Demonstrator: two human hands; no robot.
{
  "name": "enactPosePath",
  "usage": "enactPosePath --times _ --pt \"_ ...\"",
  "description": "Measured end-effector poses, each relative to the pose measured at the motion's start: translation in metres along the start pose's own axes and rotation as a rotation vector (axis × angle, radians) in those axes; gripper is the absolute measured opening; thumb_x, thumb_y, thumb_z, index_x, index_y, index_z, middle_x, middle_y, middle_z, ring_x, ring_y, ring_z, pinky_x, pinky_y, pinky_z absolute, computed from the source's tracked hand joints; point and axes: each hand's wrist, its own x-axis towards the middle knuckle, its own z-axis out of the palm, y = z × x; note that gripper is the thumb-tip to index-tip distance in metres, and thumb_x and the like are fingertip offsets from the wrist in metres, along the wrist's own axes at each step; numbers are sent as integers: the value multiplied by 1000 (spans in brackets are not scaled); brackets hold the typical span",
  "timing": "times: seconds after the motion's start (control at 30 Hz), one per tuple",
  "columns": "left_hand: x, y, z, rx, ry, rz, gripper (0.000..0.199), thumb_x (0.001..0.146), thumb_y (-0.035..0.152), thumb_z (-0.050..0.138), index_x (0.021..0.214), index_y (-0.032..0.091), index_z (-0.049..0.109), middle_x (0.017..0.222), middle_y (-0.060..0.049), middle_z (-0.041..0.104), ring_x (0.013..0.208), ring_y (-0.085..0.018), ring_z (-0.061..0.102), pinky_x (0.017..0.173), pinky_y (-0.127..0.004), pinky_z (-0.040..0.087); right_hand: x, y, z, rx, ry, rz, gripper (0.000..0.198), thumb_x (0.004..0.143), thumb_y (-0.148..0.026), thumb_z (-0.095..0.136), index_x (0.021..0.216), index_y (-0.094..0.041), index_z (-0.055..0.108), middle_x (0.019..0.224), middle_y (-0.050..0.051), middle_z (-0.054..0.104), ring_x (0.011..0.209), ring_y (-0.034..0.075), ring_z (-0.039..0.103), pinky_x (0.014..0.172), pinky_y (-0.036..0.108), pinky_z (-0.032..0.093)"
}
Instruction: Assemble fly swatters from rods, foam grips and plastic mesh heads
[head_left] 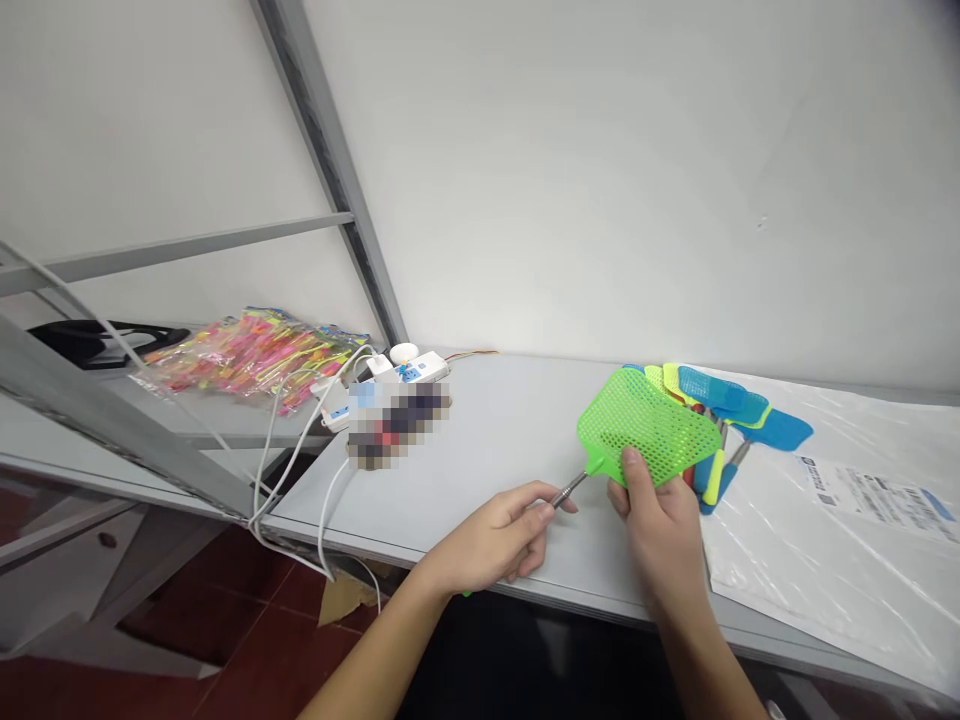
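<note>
A green fly swatter (645, 420) with a perforated paddle is held between my two hands above the front of the shelf. My left hand (499, 535) is closed round its thin metal shaft, thumb and fingers pinching it. On the lower edge of the paddle, my right hand (656, 510) grips with the thumb on top. Just beyond that hand lies a pile of blue and yellow-green fly swatters (720, 390), their handles partly hidden behind my right hand and the green paddle.
A large white plastic mailing bag (825, 550) with a label lies at the right, under part of the pile. Power strips (424, 368) with white cables stand left, beside a blurred-out item (401, 425). Past the grey metal post (330, 160) lie colourful bagged goods (255, 355).
</note>
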Motion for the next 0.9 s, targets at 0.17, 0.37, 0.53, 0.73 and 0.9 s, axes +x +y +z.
enactPosePath --times 0.17,0.37,0.53,0.73,0.9 --pt "-1 3 1 -50 -18 -17 39 98 46 42 117 15 55 48 9 43 40 -6 33 42 -16 30 0 -3 -2 -35 32 28 33 84 -50 63 97 -20 65 95 3 61 77 12 57 58 20 48" --pt "-2 4 4 -376 -182 -54 33 101 41 34 111 18 54 46 10 42 29 -4 22 36 -16 32 3 -4 -2 59 -31 -6 28 85 -47 63 89 -19 63 80 0 55 57 7 43 44 18 34" --pt "0 3 6 -485 -236 -67 33 102 39 32 110 17 55 45 11 39 27 -3 16 35 -15 34 3 -8 -5 82 -73 11 28 85 -45 64 78 -18 58 69 -3 47 52 6 36 43 19 32" --pt "-1 5 11 -387 -210 -71 33 101 42 34 110 18 54 46 11 40 28 -3 18 37 -16 34 0 -10 -12 59 -52 0 33 86 -46 62 70 -18 54 63 -4 42 51 7 35 43 20 32" --pt "0 5 19 -279 -170 -53 31 100 42 37 111 18 53 50 10 41 32 -4 25 37 -16 33 -2 -12 -16 49 -46 -24 29 87 -46 61 78 -19 57 67 -4 44 51 7 34 44 19 31"
